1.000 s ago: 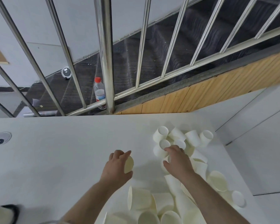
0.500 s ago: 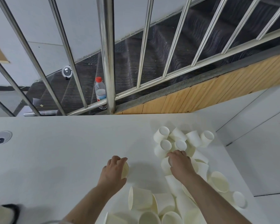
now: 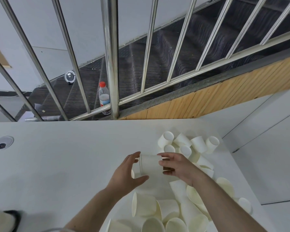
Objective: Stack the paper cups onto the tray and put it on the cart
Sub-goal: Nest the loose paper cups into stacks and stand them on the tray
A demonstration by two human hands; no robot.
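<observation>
Paper cup (image 3: 151, 164) is being held sideways above the table's right half (image 3: 57, 164), long axis running left to right; it is being pinched by right hand (image 3: 179, 168), while left hand (image 3: 127, 173) is being cupped round its rim end.

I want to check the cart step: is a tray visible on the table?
No, the white table shows only loose paper cups and two hands.

Flat white surface (image 3: 60, 164), matte finish. A loose heap of white paper cups (image 3: 189, 146) lies tipped on its right portion, running toward the near edge. A round grey cable grommet (image 3: 2, 142) sits at left.
</observation>
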